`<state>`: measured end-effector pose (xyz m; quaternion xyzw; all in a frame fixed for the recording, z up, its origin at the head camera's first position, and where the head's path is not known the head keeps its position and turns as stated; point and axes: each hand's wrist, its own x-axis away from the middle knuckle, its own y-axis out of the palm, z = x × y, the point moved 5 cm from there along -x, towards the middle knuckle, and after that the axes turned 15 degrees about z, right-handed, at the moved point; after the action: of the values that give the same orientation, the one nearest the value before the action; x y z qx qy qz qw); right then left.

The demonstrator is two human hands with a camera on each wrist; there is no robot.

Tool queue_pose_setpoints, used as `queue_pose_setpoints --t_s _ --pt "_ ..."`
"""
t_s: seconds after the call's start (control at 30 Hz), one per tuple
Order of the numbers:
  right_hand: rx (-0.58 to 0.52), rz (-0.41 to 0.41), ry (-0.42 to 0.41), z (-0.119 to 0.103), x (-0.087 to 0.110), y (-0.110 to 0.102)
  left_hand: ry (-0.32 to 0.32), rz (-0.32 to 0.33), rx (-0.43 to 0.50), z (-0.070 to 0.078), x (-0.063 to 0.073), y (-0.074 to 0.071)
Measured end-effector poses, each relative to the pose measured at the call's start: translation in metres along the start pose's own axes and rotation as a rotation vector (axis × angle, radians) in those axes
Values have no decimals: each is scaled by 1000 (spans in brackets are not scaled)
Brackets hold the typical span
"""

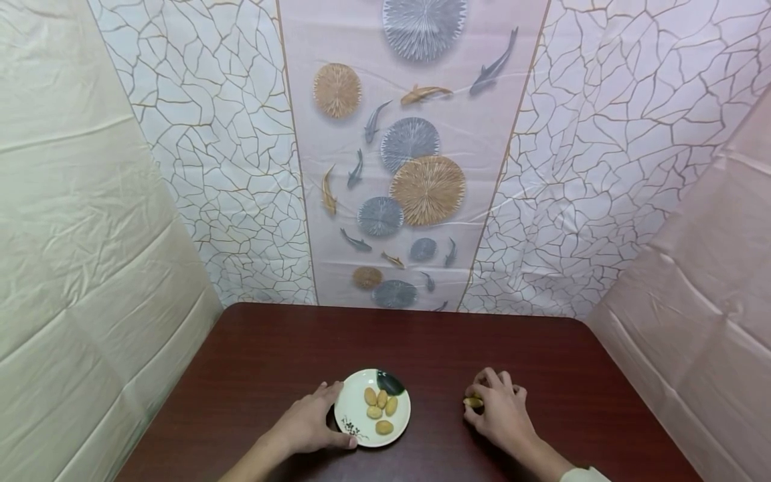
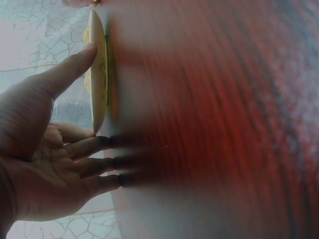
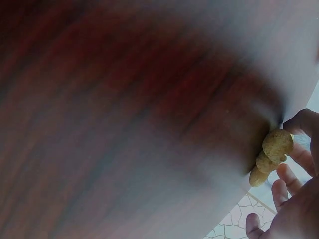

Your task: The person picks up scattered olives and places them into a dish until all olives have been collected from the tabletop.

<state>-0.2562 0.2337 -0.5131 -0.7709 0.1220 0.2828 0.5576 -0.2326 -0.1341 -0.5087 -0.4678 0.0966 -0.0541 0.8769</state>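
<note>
A round white plate (image 1: 351,407) with a dark green patch and a small plant print lies on the table, bearing several oval yellow-brown pieces (image 1: 374,412). My left hand (image 1: 308,420) spans the plate's left side, thumb at the near rim and a finger at the far rim. Seen from the left wrist, its other fingers (image 2: 102,184) stretch out to the tabletop. To the right, thumb and fingers of my right hand (image 1: 501,410) pinch at an oval yellow-brown piece (image 3: 277,144). Two similar pieces (image 3: 258,176) sit right behind it in the right wrist view; the hand mostly hides them from above.
The dark red-brown table (image 1: 421,341) has rounded far corners. A patterned cloth (image 1: 241,154) with fish and round motifs hangs behind it. Pale creased cloth walls (image 1: 72,268) flank it on both sides.
</note>
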Motion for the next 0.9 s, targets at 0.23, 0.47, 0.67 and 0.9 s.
queue_pose_setpoints --t_s 0.23,0.47,0.67,0.9 --pt "-9 29 -18 -2 1 -1 -8 1 -2 0 0 0" --pt "-21 122 -66 -6 1 -6 -14 -1 -1 0 0 -1" --pt "-33 148 -96 -13 0 -8 -9 0 -1 0 0 0" --pt "-29 119 -110 -23 -1 -8 1 -2 -5 0 -1 1"
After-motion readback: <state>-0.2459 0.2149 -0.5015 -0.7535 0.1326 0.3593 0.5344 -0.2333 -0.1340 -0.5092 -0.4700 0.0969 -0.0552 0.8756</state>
